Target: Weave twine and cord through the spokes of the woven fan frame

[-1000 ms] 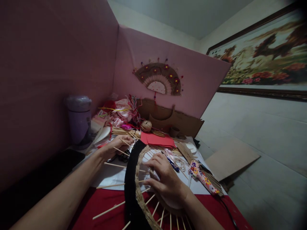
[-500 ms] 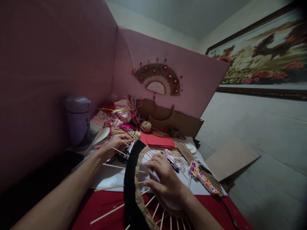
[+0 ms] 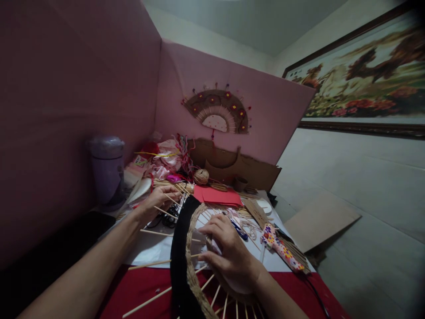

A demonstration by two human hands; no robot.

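A half-round fan frame (image 3: 182, 266) with a black band, a braided twine strip (image 3: 191, 261) and thin wooden sticks (image 3: 148, 302) spreading outward stands tilted in front of me. My right hand (image 3: 226, 248) grips its inner, pale half-round centre, thumb and fingers curled over the edge. At the frame's upper left end, my left hand (image 3: 162, 199) has its fingers pressed together among the stick ends. Whatever lies between those fingertips is hidden. The lower part of the frame runs out of view.
Red paper sheets (image 3: 217, 196), a twine ball (image 3: 201, 176) and a flower-patterned glue gun (image 3: 282, 248) with a cord lie on the table. A lidded purple container (image 3: 106, 173) stands left. Behind, a finished fan (image 3: 217, 102) hangs on the pink panel (image 3: 265, 106). Cardboard (image 3: 262, 175) leans below.
The fan frame and its lower sticks have shifted very slightly left and down. My left hand has moved a little leftward; my right hand keeps its grip on the centre.
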